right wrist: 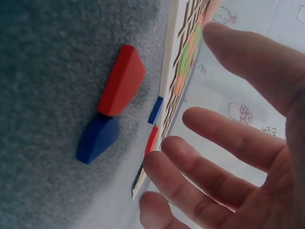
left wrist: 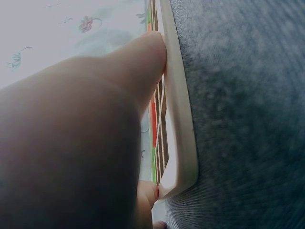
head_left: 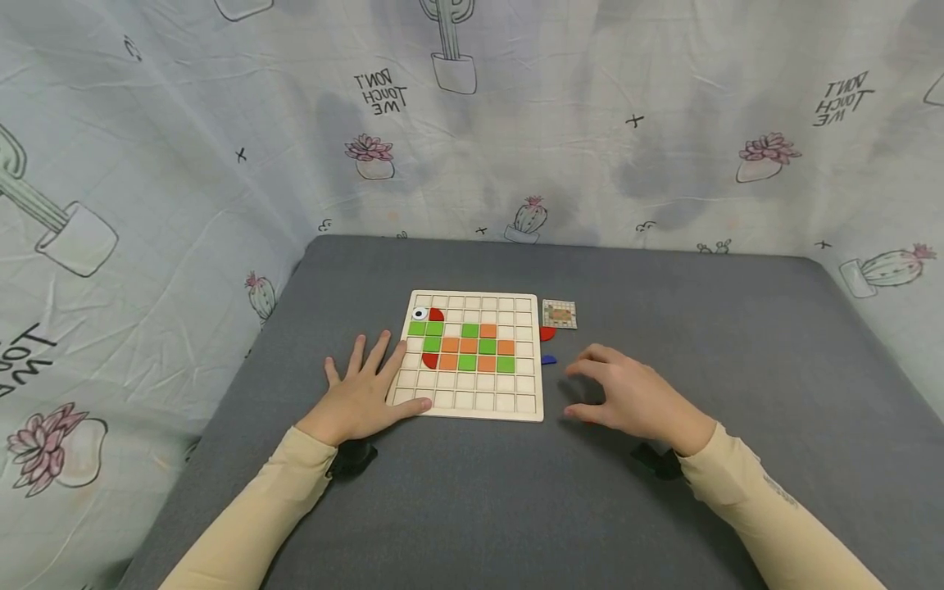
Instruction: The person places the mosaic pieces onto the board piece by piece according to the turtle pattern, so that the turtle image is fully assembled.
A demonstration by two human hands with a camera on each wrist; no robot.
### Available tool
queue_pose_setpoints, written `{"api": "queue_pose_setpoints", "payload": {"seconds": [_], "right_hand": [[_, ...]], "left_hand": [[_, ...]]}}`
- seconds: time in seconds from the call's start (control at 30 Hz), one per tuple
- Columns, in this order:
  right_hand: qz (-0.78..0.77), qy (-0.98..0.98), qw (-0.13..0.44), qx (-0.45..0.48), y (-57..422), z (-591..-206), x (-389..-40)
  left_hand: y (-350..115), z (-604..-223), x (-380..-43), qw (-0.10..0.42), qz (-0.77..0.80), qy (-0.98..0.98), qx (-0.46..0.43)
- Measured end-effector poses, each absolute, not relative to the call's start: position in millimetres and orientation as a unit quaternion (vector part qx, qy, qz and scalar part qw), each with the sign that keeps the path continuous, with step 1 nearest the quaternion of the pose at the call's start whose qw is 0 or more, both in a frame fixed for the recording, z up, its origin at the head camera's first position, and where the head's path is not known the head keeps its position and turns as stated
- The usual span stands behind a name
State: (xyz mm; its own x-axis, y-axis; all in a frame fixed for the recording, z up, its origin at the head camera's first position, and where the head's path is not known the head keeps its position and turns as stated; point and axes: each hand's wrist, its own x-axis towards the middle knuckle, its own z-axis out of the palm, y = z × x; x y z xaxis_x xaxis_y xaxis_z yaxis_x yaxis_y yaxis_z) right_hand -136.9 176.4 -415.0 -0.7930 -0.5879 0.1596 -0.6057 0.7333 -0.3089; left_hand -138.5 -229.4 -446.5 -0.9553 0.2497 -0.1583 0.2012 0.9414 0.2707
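A light wooden grid board (head_left: pixel 529 393) lies on the table, holding green, orange and red tiles and a round eye piece (head_left: pixel 419 313). My left hand (head_left: pixel 357 403) is spread over its left edge, thumb on the front left corner. To the right of the board hovers my right hand (head_left: pixel 627 395), fingers loosely bent, nothing between them. Against the right edge lie a red piece (head_left: pixel 546 333) and a blue piece (head_left: pixel 549 360). The right wrist view shows another red piece (right wrist: pixel 122 81) and blue piece (right wrist: pixel 97 138) on the table; the hand hides these in the head view.
A small patterned card (head_left: pixel 559 315) lies beside the board's back right corner. Grey cloth covers the table (head_left: pixel 472 500). A white curtain printed with cacti (head_left: pixel 560 156) hangs behind and at the sides.
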Motion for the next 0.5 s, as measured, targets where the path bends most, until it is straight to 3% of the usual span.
{"api": "queue_pose_setpoints", "payload": {"seconds": [0.5], "right_hand": [[0.143,-0.931,-0.032,0.334,183.0,-419.9,-127.6]], "left_hand": [[-227.4,-445.3,-137.8,0.089,0.128,0.981,0.12]]}}
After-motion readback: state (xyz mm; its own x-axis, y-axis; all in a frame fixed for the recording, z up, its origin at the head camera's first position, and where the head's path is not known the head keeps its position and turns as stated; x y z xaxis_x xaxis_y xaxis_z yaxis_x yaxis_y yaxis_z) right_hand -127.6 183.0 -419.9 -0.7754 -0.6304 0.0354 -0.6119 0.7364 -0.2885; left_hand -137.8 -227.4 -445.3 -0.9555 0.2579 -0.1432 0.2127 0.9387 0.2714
